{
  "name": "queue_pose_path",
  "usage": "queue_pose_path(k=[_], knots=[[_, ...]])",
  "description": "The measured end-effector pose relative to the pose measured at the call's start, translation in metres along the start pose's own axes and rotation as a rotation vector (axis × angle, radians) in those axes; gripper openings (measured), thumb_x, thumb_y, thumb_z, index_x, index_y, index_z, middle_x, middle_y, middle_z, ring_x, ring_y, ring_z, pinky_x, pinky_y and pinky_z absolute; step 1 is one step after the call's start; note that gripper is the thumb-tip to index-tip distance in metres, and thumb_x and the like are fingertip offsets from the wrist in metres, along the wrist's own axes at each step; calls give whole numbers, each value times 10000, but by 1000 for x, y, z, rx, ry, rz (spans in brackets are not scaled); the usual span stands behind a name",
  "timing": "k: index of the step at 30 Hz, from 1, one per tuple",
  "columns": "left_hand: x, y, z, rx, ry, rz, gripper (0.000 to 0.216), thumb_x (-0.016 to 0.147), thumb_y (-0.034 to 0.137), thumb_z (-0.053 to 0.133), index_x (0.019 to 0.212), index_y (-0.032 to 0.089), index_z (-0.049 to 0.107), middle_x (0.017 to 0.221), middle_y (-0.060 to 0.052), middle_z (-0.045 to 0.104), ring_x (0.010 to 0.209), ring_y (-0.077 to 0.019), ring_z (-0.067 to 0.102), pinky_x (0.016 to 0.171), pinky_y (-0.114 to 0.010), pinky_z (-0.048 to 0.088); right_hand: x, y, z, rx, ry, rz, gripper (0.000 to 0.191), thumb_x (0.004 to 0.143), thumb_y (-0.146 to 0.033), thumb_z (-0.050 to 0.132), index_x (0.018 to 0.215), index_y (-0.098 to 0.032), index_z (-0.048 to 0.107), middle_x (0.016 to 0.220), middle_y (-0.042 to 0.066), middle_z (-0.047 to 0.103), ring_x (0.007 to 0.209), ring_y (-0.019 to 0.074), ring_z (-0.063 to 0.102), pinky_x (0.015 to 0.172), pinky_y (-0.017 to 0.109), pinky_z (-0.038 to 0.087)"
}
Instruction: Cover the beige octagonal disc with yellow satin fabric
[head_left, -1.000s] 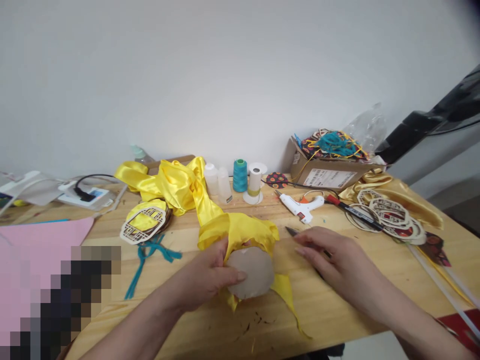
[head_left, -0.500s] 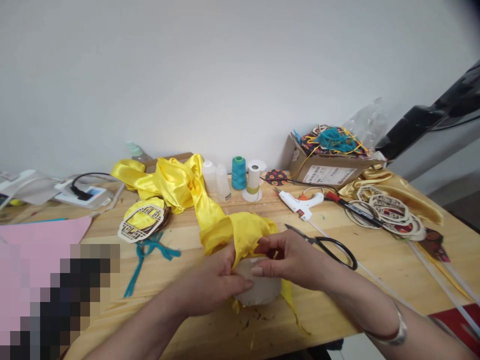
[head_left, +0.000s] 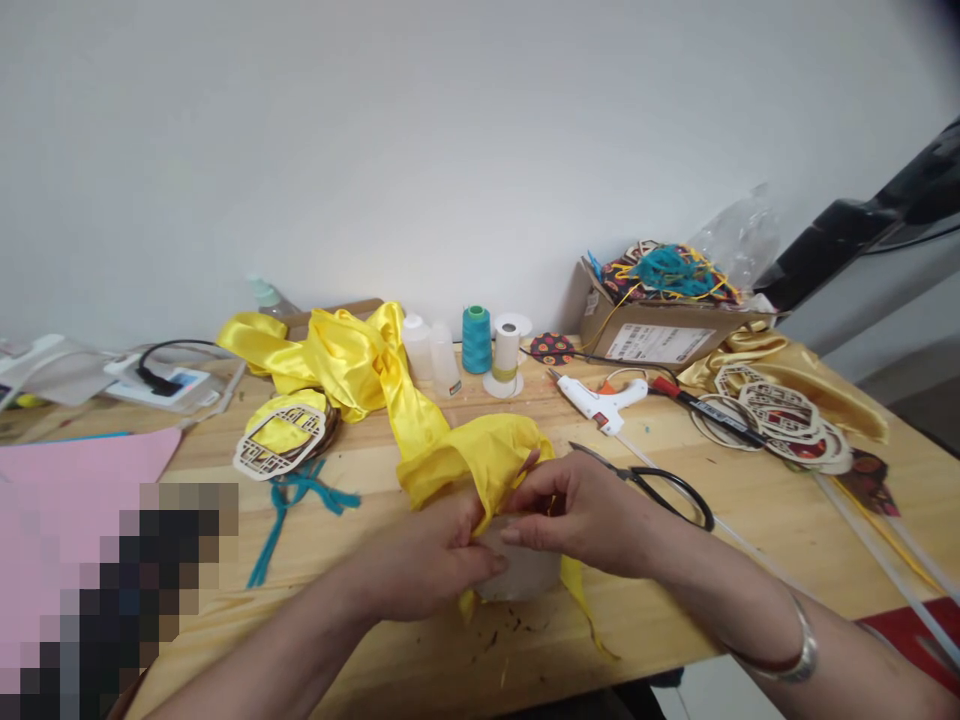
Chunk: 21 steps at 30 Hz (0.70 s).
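A strip of yellow satin cloth is bunched up in front of me, between both hands. My left hand is closed on its near edge, with the thumb lying over a pale, stiff-looking piece at the cloth's near side. My right hand pinches the same cloth from the right, its thumb also near the top of the pale piece. What lies between the right fingertips is partly hidden. A thin yellow strip hangs down right of the pale piece. Black-handled scissors lie just beyond my right hand.
A white glue gun and a black-and-red marker lie at the right, near cut-out wooden shapes. Behind stand a teal thread cone, a ribbon spool, white bottles and a full cardboard box.
Both hands stay on the yellow cloth, shifting only slightly. The pale piece shows less of its face now, and the cloth's folds have changed a little.
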<state>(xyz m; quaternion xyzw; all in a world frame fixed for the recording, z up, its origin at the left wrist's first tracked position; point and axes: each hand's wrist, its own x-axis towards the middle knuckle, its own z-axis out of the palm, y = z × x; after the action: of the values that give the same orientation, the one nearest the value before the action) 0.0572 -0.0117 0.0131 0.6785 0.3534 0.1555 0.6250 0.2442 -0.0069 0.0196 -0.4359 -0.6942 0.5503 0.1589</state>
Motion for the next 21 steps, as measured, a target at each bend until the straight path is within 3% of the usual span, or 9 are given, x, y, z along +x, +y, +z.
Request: queue_pose_path(k=[4, 7, 15, 21], knots=[[1, -3, 0, 20, -40, -47, 572, 705, 45, 504, 1231, 268, 531, 1177, 13, 618, 1041, -215, 551, 906, -323, 409, 0, -5, -1, -84, 38, -49, 123, 746, -213, 626, 689, -137, 704, 634, -31, 553, 581, 74, 450, 506, 196, 314], [2, -3, -2, 61, -44, -29, 554, 692, 43, 515, 1204, 253, 547, 1152, 9, 627, 1029, -215, 550, 900, -315, 409, 1, -3, -1, -114, 60, -85, 132, 750, -168, 616, 640, -136, 682, 589, -44, 529, 557, 63, 434, 496, 187, 302], [7, -3, -12, 77, 33, -123, 420, 676, 126, 618, 1086, 213, 596, 1032, -24, 637, 994, -257, 557, 861, -351, 426, 5, 5, 1, -89, 152, -85, 196, 764, -222, 607, 593, -134, 641, 543, -40, 492, 540, 76, 401, 489, 210, 286], [6, -11, -17, -420, 29, -160, 232, 779, 266, 605, 998, 200, 642, 880, -12, 656, 838, -167, 597, 734, -259, 457, 7, 14, -3, 109, 238, 33, 209, 712, -305, 646, 605, -127, 667, 549, -25, 506, 508, 77, 375, 467, 221, 267]])
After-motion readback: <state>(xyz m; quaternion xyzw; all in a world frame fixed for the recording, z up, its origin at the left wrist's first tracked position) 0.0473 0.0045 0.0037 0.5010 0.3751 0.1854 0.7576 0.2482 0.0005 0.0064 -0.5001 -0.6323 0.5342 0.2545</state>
